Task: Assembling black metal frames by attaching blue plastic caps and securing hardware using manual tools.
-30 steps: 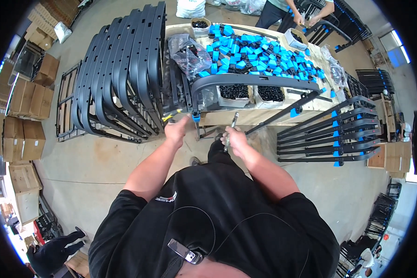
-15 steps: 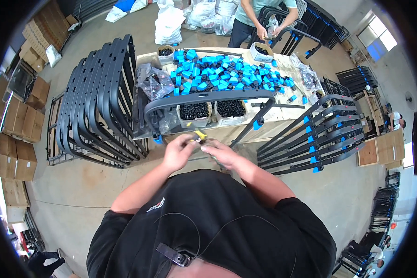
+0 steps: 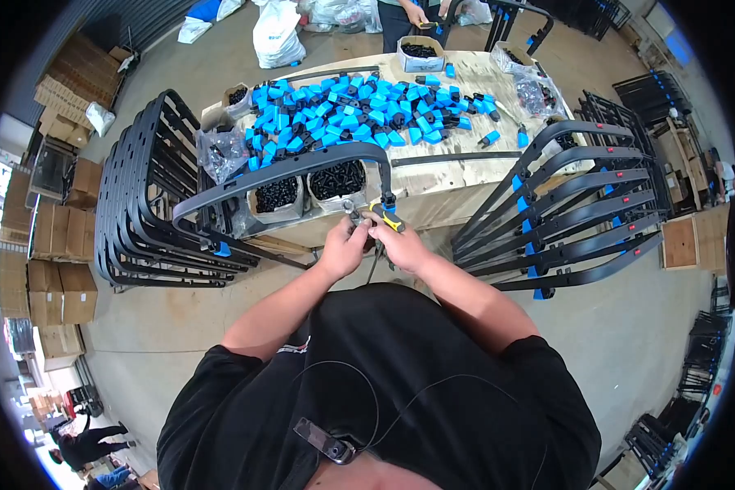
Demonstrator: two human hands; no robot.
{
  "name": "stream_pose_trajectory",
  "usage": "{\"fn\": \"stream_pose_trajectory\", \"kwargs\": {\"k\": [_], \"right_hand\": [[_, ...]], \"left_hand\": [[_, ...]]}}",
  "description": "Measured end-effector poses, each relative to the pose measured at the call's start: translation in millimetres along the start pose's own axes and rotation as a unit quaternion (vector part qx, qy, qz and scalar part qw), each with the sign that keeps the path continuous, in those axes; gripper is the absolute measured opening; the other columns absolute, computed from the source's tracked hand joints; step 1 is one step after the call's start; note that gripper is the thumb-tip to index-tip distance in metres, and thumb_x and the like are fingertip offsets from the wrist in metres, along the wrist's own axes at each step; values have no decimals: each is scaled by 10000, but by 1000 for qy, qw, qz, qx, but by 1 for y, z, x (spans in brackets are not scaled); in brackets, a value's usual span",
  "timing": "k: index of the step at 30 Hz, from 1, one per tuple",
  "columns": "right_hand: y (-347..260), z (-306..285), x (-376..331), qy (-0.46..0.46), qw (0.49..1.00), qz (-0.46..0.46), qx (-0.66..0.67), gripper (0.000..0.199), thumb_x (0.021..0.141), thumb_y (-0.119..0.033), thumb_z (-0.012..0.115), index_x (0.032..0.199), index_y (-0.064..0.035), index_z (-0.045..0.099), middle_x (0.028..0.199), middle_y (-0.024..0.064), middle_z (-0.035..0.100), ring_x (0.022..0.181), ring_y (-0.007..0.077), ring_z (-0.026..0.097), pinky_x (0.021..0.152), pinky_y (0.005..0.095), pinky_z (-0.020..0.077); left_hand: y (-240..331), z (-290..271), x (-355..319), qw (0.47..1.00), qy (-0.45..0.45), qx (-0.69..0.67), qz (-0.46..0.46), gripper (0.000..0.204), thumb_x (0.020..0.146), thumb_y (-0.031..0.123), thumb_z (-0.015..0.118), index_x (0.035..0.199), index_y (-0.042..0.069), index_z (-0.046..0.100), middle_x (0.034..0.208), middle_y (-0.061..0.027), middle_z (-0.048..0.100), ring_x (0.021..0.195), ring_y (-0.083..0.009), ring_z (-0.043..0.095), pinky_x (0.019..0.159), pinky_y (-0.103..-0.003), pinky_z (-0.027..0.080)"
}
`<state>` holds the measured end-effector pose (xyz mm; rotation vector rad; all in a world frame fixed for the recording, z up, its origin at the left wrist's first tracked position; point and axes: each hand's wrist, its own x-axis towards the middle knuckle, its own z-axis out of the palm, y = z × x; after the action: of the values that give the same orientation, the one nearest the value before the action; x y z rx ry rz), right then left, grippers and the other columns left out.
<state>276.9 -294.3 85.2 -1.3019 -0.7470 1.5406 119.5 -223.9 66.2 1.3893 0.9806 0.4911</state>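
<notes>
My left hand [image 3: 345,251] and my right hand [image 3: 400,247] meet in front of the table, close under one end of a black bent tube frame [image 3: 286,167]. Between the fingers of my right hand is a hand tool with a yellow-and-black handle [image 3: 390,217]. The fingers of my left hand close around a silvery metal piece with a ring-like end [image 3: 349,206]; its exact kind is unclear. Blue end pieces sit on the frame's legs, one a blue foot [image 3: 222,249] at its left. Two boxes of small black parts [image 3: 276,194] stand just behind the frame's bar.
Blue-and-black caps [image 3: 359,110] lie heaped on the wooden table [image 3: 457,175]. Stacked black frames [image 3: 151,196] stand at left, and more frames with blue pieces [image 3: 580,204] lean at right. Across the table a co-worker's hands [image 3: 420,16] handle something. Cardboard boxes [image 3: 53,237] line the far left.
My view has shifted, with the table and frame now further left and higher. My hands have come closer together at the frame's end, and the yellow-and-black handle has turned toward the right.
</notes>
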Motion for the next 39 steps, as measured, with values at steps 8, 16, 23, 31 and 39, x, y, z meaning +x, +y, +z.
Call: {"fn": "stream_pose_trajectory", "kwargs": {"k": [8,16,23,31,39], "right_hand": [[35,-82,4,221,960,-39,-165,301,934,-167,616,1172,17,632,909,87,679,824,139,617,761,317,507],[28,-109,62,243,964,-40,100,239,981,-248,633,1095,-38,618,805,20,604,671,101,510,630,279,430],[42,-119,82,207,960,45,183,270,1001,-322,596,1024,-53,591,761,9,562,611,105,482,563,274,400],[50,-122,91,176,958,110,198,349,1027,-394,558,1072,-49,582,791,47,599,611,138,541,567,306,447],[44,-141,77,153,981,-73,-94,445,1034,-434,504,1042,-3,616,779,94,680,686,211,633,708,346,502]], "left_hand": [[-10,24,26,991,72,-21,-115,230,1047,208,543,1110,-13,547,839,-73,627,595,-138,576,556,-318,517],[5,47,58,982,29,-12,-188,679,990,133,588,1586,37,277,1012,-113,650,608,-141,564,515,-319,505],[21,49,58,979,7,-49,-196,679,944,98,605,1539,-33,307,952,-112,653,635,-146,603,509,-306,493],[51,40,70,943,0,-176,-283,140,907,74,600,812,-27,620,762,-112,619,624,-196,594,538,-339,490],[22,56,56,973,-32,-125,-193,204,966,112,575,1099,-41,597,797,-104,650,701,-194,658,608,-310,555]]}}
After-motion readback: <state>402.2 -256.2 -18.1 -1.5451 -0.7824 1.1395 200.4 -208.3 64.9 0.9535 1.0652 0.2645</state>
